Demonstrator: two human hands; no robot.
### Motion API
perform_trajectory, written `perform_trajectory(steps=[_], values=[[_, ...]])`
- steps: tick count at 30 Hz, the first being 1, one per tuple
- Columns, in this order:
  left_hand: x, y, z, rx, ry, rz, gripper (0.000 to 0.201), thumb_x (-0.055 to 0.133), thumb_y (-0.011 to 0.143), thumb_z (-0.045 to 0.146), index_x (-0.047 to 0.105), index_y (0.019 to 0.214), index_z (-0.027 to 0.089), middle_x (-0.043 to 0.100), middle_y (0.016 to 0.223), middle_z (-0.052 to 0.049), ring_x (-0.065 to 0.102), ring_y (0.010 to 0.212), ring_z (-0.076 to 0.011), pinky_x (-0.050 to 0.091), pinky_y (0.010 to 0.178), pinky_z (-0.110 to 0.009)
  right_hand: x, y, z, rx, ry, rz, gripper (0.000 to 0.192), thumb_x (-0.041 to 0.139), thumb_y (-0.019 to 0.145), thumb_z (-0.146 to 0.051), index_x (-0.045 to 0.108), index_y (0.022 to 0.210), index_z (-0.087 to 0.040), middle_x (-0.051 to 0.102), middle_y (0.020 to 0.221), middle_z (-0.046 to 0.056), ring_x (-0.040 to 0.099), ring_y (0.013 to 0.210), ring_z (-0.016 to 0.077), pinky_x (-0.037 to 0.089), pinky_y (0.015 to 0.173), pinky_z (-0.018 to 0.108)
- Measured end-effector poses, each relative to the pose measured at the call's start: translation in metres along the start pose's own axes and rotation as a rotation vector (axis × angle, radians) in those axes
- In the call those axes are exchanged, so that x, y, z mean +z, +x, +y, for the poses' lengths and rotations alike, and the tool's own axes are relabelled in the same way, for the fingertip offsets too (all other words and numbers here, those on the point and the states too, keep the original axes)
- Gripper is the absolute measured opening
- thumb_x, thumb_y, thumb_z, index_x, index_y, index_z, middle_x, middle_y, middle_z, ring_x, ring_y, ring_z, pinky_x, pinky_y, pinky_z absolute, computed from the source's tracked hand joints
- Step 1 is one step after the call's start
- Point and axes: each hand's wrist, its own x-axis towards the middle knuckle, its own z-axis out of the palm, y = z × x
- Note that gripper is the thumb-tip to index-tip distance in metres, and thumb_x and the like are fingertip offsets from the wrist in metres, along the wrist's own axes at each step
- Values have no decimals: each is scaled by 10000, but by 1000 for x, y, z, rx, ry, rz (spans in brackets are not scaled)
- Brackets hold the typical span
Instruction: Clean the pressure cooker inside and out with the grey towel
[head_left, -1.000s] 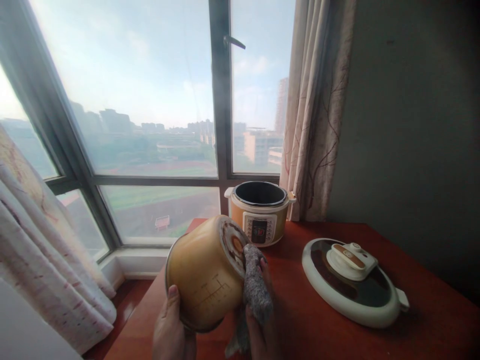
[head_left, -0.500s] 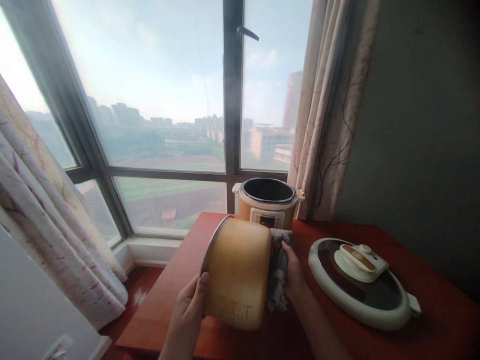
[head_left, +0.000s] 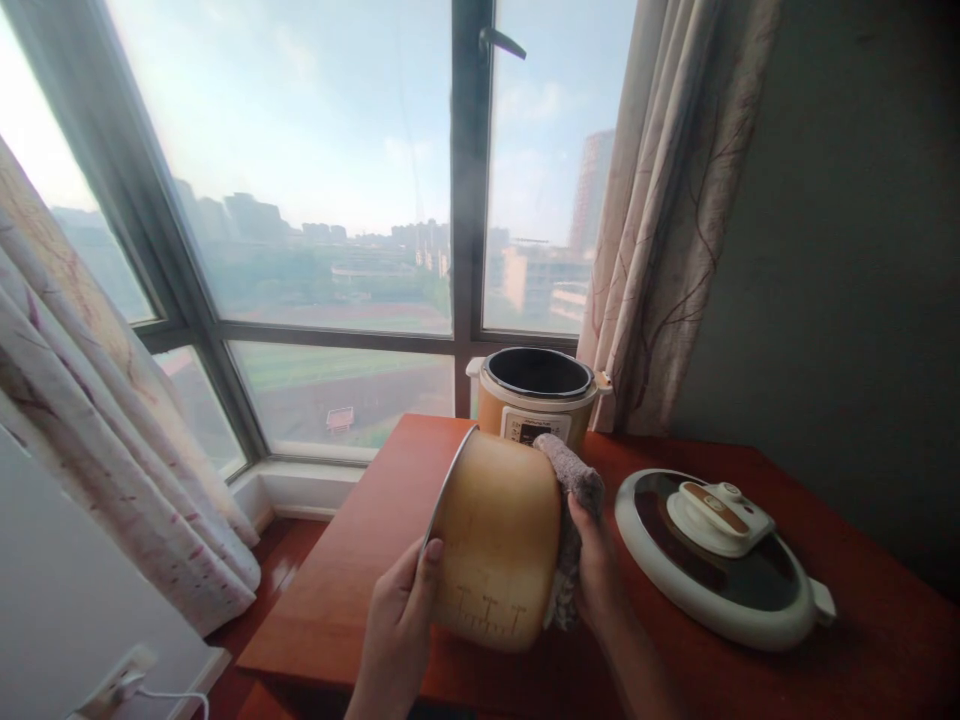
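A gold-coloured inner pot is held tipped on its side above the table, its rim facing left and its base facing right. My left hand grips the pot at the rim, thumb on the outer wall. My right hand is closed on a grey-brown cloth, which lies against the pot's base. Part of the cloth is hidden behind the pot and my fingers. Behind the pot stands the electric cooker body, lidless, its dark inside showing. To the right rests the round lid with a white rim.
The red-brown table stands by a large window with grey frames. Curtains hang at both sides. At the lower left a wall socket has a white cable plugged in.
The pot and both hands have shifted slightly right in view. The cloth's upper end now bulges over my right hand, beside the pot's base. The view has tilted a little.
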Motion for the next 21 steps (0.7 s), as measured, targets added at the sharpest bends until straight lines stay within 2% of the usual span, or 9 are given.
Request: perform_trajectory(steps=[5,10,14,21], values=[[8,-3,-4,6,30,78,590,555,788,755,617,670,181,527,621,-20,481,636,-185,395,546,-243,0,-16,0,36,2,74,541,687,795,-561,668,1240,-253,662,1337,48,555,1307,327,492,1051,463],[7,6,-4,48,82,145,575,538,810,738,565,627,194,494,601,-5,450,621,-172,374,535,-234,5,-23,-11,171,112,100,534,624,791,-609,716,1143,-219,748,1160,90,627,1215,348,520,1000,505],[-5,19,-5,68,148,227,577,539,803,737,573,621,190,531,625,-14,478,654,-185,387,548,-235,7,-22,-20,291,193,34,534,544,812,-623,761,1018,-181,783,977,136,685,1102,374,541,942,540],[-41,39,-16,80,229,347,576,559,777,740,618,653,181,546,619,-13,510,673,-196,407,552,-231,-9,1,-8,428,219,-68,463,523,821,-565,760,885,-173,784,931,142,720,1024,342,555,905,509]])
